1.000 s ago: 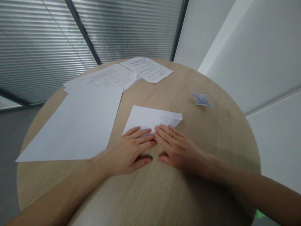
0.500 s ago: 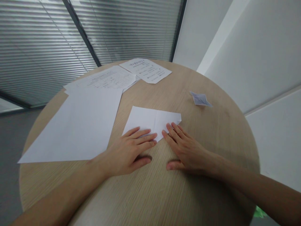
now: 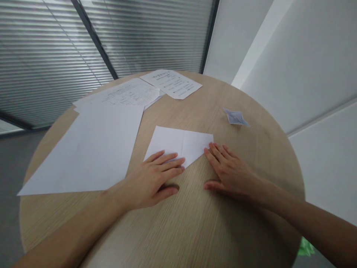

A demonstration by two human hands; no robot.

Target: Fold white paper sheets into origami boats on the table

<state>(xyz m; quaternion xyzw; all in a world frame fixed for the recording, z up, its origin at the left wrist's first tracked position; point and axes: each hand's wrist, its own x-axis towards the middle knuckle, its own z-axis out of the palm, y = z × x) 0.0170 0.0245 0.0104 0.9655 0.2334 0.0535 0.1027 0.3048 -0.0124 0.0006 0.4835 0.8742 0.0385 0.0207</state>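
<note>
A folded white sheet of paper (image 3: pixel 178 140) lies flat on the table in front of me, with a vertical crease near its middle and a slanted lower right edge. Across its lower left part rests my left hand (image 3: pixel 160 178), open, fingers stretched out and pressing on the paper. My right hand (image 3: pixel 230 167) is open too, palm down, its fingertips at the paper's right corner. The fingers of my left hand hide part of the lower edge.
A large blank sheet (image 3: pixel 95 149) lies to the left. Behind it are printed sheets (image 3: pixel 131 92) and another printed page (image 3: pixel 173 83). A small folded paper boat-like shape (image 3: pixel 236 117) sits at the right on the round wooden table (image 3: pixel 267 156). Blinds and a white wall stand beyond.
My right hand has slid rightward along the slanted edge to the paper's right corner, uncovering more of that edge. My left hand stays on the paper.
</note>
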